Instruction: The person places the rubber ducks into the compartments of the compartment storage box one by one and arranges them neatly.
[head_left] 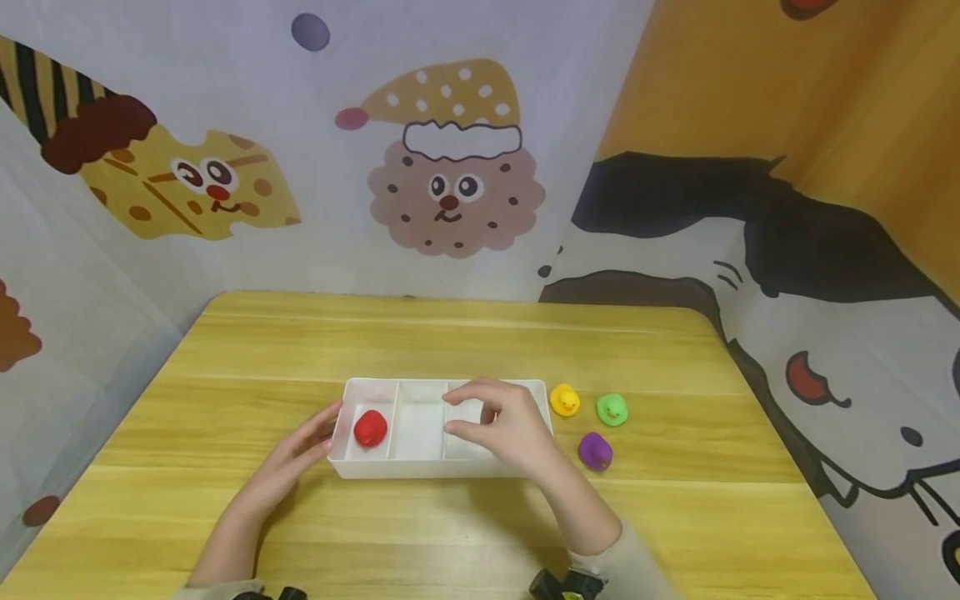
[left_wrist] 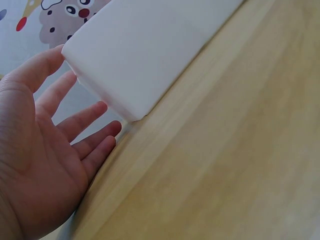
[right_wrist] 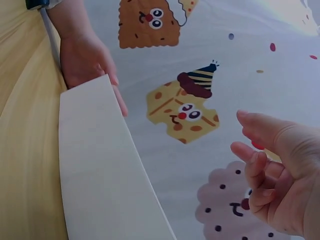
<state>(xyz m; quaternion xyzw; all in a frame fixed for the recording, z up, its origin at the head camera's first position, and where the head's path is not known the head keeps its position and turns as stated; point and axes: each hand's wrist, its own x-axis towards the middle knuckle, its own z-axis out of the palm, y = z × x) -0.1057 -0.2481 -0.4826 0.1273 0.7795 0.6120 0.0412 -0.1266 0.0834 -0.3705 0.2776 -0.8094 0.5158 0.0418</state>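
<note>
A white tray [head_left: 420, 470] with dividers forming three compartments stands on the table. In its left compartment lies a small rounded red toy [head_left: 371, 429]. My left hand [head_left: 300, 446] is at the tray's left end; in the left wrist view the thumb and fingertips [left_wrist: 102, 106] reach the tray's end wall with the fingers spread. My right hand [head_left: 510, 421] hovers over the tray's right part, hiding some of the right compartment. Its thumb and index finger are apart with nothing between them, and the other fingers curl loosely in the right wrist view.
Right of the tray are a yellow rubber duck [head_left: 565, 401], a green rubber duck [head_left: 612, 409] and a purple duck-like toy [head_left: 596, 452]. The wooden table [head_left: 360, 333] backs onto a printed cloth [head_left: 300, 275] with cartoon figures.
</note>
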